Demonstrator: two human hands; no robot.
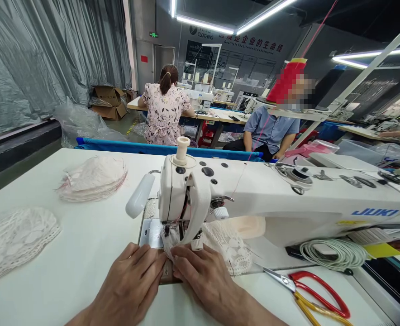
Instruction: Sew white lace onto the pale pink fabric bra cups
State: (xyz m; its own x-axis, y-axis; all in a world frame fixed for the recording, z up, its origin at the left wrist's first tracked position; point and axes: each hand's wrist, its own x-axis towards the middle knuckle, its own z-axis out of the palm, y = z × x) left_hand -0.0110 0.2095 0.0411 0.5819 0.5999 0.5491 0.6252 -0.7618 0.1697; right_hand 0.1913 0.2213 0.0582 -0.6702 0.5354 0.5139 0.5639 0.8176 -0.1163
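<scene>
A white sewing machine (pixel 254 185) stands across the table, its needle area above a metal plate (pixel 151 232). White lace fabric (pixel 225 246) lies under the presser foot and spreads to the right, beside a pale beige cup-shaped piece (pixel 249 225). My left hand (pixel 132 276) rests at the plate's front edge, fingers bent together at the lace's left edge. My right hand (pixel 208 276) presses on the lace just in front of the needle area, fingers curled and close together. The fingertips of both hands nearly meet; the fabric edge between them is partly hidden.
Stacked pale cup pieces (pixel 93 179) and folded white lace (pixel 16 240) lie on the left of the table (pixel 84 253). Scissors (pixel 308 290) with red and yellow handles and a coiled pale cord (pixel 334 253) are at the right. Two people sit beyond the machine.
</scene>
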